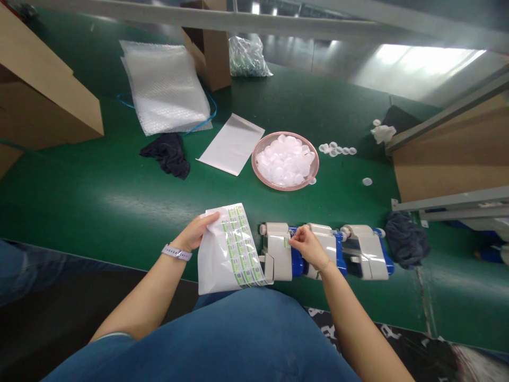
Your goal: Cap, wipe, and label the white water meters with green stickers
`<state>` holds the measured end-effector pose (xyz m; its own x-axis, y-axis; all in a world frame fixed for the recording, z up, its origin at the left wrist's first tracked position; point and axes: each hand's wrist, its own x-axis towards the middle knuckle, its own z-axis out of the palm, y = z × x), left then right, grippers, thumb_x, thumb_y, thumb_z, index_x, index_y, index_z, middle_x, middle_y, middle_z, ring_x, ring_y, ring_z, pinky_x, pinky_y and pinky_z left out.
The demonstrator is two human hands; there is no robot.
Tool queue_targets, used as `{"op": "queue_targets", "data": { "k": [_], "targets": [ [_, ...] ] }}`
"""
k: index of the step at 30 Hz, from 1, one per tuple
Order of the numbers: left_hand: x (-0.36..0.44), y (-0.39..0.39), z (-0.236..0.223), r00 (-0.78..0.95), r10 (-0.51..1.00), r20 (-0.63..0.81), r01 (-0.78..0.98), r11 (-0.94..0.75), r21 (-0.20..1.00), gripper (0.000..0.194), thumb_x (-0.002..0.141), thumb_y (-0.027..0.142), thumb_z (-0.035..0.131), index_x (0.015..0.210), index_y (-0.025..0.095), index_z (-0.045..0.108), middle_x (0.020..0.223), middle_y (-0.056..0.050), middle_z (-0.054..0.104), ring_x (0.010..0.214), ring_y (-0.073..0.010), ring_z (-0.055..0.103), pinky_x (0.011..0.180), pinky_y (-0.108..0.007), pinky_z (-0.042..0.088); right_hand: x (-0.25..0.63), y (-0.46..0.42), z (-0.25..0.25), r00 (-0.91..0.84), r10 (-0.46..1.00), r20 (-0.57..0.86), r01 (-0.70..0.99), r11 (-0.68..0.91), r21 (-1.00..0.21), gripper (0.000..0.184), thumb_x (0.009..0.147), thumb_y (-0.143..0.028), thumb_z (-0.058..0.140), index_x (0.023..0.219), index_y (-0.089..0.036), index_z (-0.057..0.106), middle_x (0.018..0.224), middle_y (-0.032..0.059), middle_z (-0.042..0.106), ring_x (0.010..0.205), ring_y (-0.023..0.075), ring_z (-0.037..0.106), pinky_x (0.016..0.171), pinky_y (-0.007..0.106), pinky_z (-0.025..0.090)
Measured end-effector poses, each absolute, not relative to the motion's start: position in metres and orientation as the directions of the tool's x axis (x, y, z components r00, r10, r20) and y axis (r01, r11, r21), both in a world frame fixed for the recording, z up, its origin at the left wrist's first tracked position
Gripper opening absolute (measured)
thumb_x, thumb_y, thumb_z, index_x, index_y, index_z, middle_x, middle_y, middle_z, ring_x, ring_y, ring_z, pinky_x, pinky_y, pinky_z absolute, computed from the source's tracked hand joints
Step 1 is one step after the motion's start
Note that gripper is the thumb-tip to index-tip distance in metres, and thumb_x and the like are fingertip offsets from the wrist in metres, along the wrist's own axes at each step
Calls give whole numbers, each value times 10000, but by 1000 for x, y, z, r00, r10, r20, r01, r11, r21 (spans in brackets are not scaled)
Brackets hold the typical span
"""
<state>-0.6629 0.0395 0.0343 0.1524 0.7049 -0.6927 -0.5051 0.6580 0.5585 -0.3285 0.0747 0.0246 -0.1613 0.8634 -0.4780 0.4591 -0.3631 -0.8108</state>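
Observation:
A white sheet of green-and-white stickers is gripped along its upper left edge by my left hand, thumb on top. Fingers pinched, my right hand is at the leftmost white-and-blue device. One small green sticker lies at its fingertips, against the device's white casing. Two similar units, a middle device and a right device, lie beside it in a row. My right hand and wrist partly cover the middle one.
Beyond the devices stands a pink bowl of translucent white caps, with several loose caps to its right. A white sheet, dark cloth and bubble-wrap bags lie left. Cardboard boxes and a metal frame flank the green table.

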Motion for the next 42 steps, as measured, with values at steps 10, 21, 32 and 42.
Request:
{"op": "queue_targets", "data": {
  "k": [10,21,32,42],
  "targets": [
    [-661,43,37,170,690,-704,-483,681,550,441,778,316,685,1126,60,599,1145,-219,623,952,-307,647,818,-396,548,-331,74,22,-133,885,-445,552,-307,-775,209,630,-283,598,694,-229,407,607,-52,506,577,137,497,587,296,401],
    [-660,42,33,172,702,-692,-490,670,558,430,780,315,687,1119,63,604,1138,-208,630,933,-293,653,811,-383,552,-339,72,30,-99,902,-421,769,-199,-608,149,703,-202,543,695,-232,397,629,-36,498,603,153,502,586,280,368],
    [-652,45,44,162,747,-644,-488,628,606,379,759,327,704,1032,69,647,992,-169,686,837,-257,666,730,-325,544,-342,73,57,-75,945,-318,969,-6,-247,206,764,-321,604,905,-198,516,912,69,597,818,240,582,656,333,412],
    [-583,65,90,296,841,-452,-267,527,807,359,798,405,658,975,94,677,876,-104,694,713,-179,627,634,-250,473,-391,63,111,-430,840,332,660,543,-519,319,860,-285,548,1172,-230,580,1303,115,497,1230,264,433,994,499,411]
  ]
}}
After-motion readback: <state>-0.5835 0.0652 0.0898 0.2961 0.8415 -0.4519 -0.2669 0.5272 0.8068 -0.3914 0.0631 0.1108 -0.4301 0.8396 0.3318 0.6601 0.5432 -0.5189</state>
